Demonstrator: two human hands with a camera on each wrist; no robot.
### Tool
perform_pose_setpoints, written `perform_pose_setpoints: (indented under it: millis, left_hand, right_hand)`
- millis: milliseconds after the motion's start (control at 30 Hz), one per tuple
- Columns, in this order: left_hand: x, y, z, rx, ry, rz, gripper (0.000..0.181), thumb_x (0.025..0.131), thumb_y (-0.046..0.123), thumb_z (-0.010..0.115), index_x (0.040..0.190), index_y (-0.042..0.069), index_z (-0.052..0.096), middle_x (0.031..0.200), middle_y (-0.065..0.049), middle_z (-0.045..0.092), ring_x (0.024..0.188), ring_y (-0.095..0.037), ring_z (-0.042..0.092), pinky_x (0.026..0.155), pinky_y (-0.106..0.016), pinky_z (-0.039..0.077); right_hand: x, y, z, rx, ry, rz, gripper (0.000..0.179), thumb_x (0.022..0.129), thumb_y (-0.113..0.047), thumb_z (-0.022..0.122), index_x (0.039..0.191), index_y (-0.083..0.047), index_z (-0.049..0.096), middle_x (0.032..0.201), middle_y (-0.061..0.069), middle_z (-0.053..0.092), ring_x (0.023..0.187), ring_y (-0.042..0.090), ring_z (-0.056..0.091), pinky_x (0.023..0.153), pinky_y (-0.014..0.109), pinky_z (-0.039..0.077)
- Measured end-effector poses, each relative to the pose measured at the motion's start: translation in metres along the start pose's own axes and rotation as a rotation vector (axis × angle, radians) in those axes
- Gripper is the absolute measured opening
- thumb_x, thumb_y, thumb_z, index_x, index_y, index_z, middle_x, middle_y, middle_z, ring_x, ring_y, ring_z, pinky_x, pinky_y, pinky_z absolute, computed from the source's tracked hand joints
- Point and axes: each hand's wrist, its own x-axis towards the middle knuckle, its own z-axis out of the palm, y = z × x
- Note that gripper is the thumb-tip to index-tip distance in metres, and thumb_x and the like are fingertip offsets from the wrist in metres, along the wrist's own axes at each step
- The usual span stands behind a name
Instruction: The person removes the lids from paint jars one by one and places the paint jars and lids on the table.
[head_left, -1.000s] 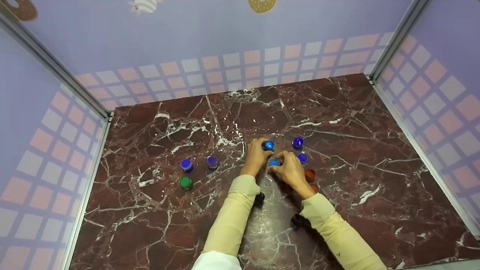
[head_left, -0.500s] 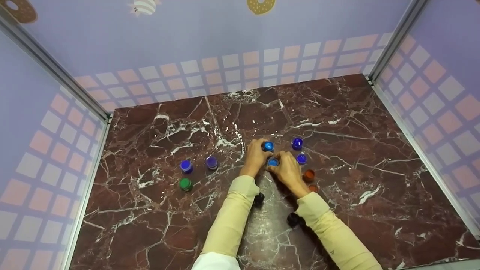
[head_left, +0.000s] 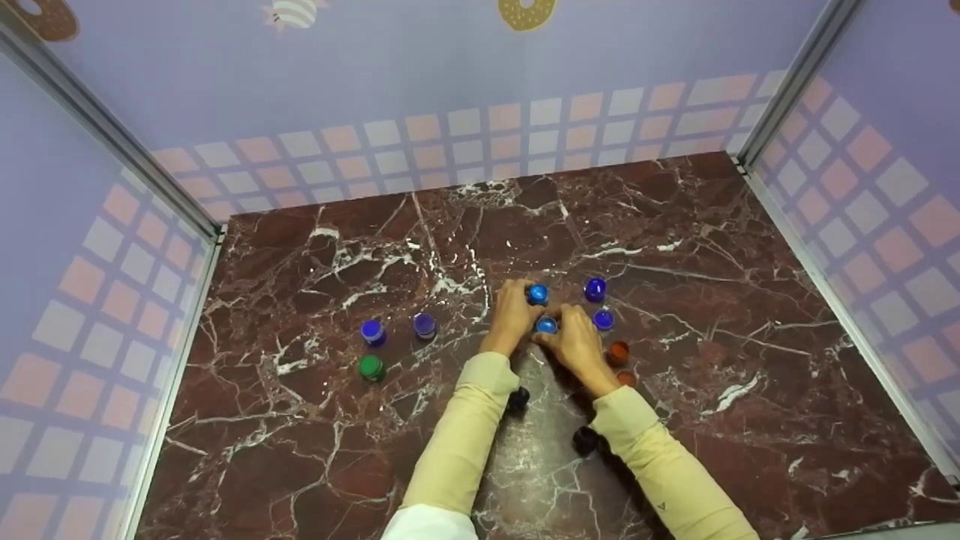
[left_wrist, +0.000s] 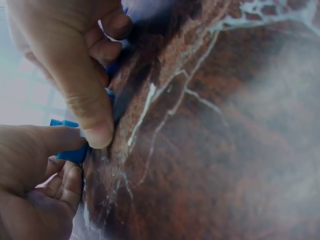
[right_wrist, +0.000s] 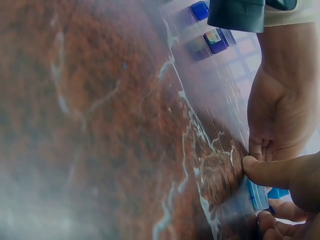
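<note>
My left hand (head_left: 514, 313) holds a small light-blue paint pot (head_left: 538, 294) on the marble-patterned table; the pot also shows by the thumb in the left wrist view. Close in front of it, my right hand (head_left: 579, 343) pinches a round light-blue piece (head_left: 546, 325), apparently the pot's lid, between thumb and fingers. In the right wrist view this blue piece (right_wrist: 258, 195) sits low at the table surface, under the thumb. The hands are close together. My fingers hide part of both blue things.
Right of my hands stand a dark-blue pot (head_left: 595, 289) with a blue lid (head_left: 603, 319) and an orange pot (head_left: 618, 352) with an orange lid (head_left: 625, 378). To the left are two purple-blue pots (head_left: 373, 332) and a green pot (head_left: 371, 367). Patterned panels (head_left: 465, 142) border the table.
My right hand has shifted very slightly left with the light-blue piece. My left hand keeps its hold on the pot in nearly the same place.
</note>
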Motion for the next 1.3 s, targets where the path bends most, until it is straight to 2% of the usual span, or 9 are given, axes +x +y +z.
perform_pose_setpoints:
  millis: [167, 267, 400, 533, 667, 767, 900, 1033, 1300]
  left_hand:
    - [-0.004, 0.0, -0.009, 0.021, -0.059, -0.003, 0.051, 0.087, 0.001, 0.074, 0.136, -0.004, 0.059, 0.131, -0.021, 0.058, 0.124, -0.034, 0.056, 0.11, -0.04, 0.042]
    - [-0.009, 0.0, -0.018, 0.034, -0.056, -0.009, 0.057, 0.086, -0.001, 0.071, 0.141, -0.004, 0.054, 0.136, -0.021, 0.055, 0.129, -0.033, 0.053, 0.112, -0.038, 0.04]
    - [-0.021, -0.003, -0.033, -0.009, 0.031, -0.006, 0.061, 0.087, -0.001, 0.072, 0.143, -0.005, 0.051, 0.138, -0.022, 0.053, 0.132, -0.034, 0.05, 0.115, -0.039, 0.038]
    - [-0.039, -0.012, -0.054, -0.046, 0.156, 0.015, 0.059, 0.086, -0.001, 0.076, 0.14, -0.007, 0.052, 0.135, -0.024, 0.053, 0.13, -0.038, 0.049, 0.114, -0.045, 0.038]
    - [-0.055, -0.026, -0.077, 0.035, 0.281, 0.016, 0.053, 0.085, 0.002, 0.079, 0.134, -0.005, 0.059, 0.128, -0.023, 0.057, 0.123, -0.04, 0.052, 0.108, -0.049, 0.041]
    - [-0.064, -0.035, -0.092, 0.124, 0.327, -0.034, 0.053, 0.085, 0.007, 0.082, 0.133, -0.003, 0.062, 0.127, -0.022, 0.058, 0.121, -0.04, 0.052, 0.105, -0.051, 0.042]
    - [-0.071, -0.046, -0.108, 0.202, 0.291, -0.14, 0.06, 0.087, 0.016, 0.083, 0.139, -0.002, 0.058, 0.136, -0.022, 0.054, 0.126, -0.04, 0.049, 0.107, -0.051, 0.04]
    - [-0.074, -0.057, -0.117, 0.201, 0.238, -0.225, 0.068, 0.088, 0.022, 0.083, 0.145, 0.0, 0.053, 0.143, -0.023, 0.049, 0.13, -0.04, 0.045, 0.11, -0.05, 0.037]
    - [-0.076, -0.071, -0.119, 0.178, 0.194, -0.257, 0.07, 0.086, 0.021, 0.085, 0.145, 0.001, 0.053, 0.142, -0.025, 0.05, 0.133, -0.042, 0.045, 0.109, -0.052, 0.04]
  right_hand:
    - [-0.002, 0.0, 0.001, 0.015, 0.012, -0.015, 0.044, 0.076, -0.021, 0.092, 0.104, 0.002, 0.067, 0.099, 0.02, 0.065, 0.092, 0.04, 0.065, 0.082, 0.055, 0.052]
    - [-0.003, -0.001, 0.001, 0.021, 0.018, -0.012, 0.044, 0.076, -0.022, 0.092, 0.105, 0.001, 0.068, 0.099, 0.02, 0.065, 0.092, 0.041, 0.065, 0.082, 0.055, 0.051]
    - [-0.003, -0.001, 0.0, 0.018, 0.013, -0.002, 0.046, 0.076, -0.024, 0.092, 0.105, 0.002, 0.067, 0.099, 0.02, 0.064, 0.091, 0.041, 0.065, 0.081, 0.056, 0.051]
    - [-0.003, -0.003, 0.0, 0.011, -0.002, 0.012, 0.047, 0.076, -0.026, 0.092, 0.102, 0.002, 0.065, 0.098, 0.019, 0.063, 0.09, 0.041, 0.064, 0.082, 0.055, 0.051]
    - [-0.002, -0.004, 0.0, 0.003, -0.005, 0.014, 0.046, 0.076, -0.027, 0.092, 0.099, 0.001, 0.064, 0.097, 0.019, 0.062, 0.089, 0.041, 0.063, 0.081, 0.055, 0.05]
    - [-0.003, -0.004, 0.0, 0.003, -0.001, 0.003, 0.045, 0.077, -0.026, 0.092, 0.098, 0.002, 0.065, 0.097, 0.019, 0.062, 0.089, 0.041, 0.063, 0.081, 0.055, 0.05]
    - [-0.003, -0.002, -0.002, 0.002, 0.0, -0.002, 0.045, 0.077, -0.026, 0.092, 0.101, 0.002, 0.066, 0.098, 0.02, 0.063, 0.09, 0.041, 0.064, 0.082, 0.055, 0.05]
    - [-0.002, -0.002, -0.002, -0.006, 0.001, 0.0, 0.046, 0.076, -0.026, 0.092, 0.1, 0.002, 0.065, 0.097, 0.02, 0.063, 0.09, 0.041, 0.064, 0.081, 0.055, 0.05]
    - [-0.002, -0.002, -0.001, -0.004, -0.009, 0.009, 0.046, 0.075, -0.026, 0.092, 0.098, 0.002, 0.064, 0.096, 0.02, 0.062, 0.089, 0.042, 0.064, 0.08, 0.055, 0.05]
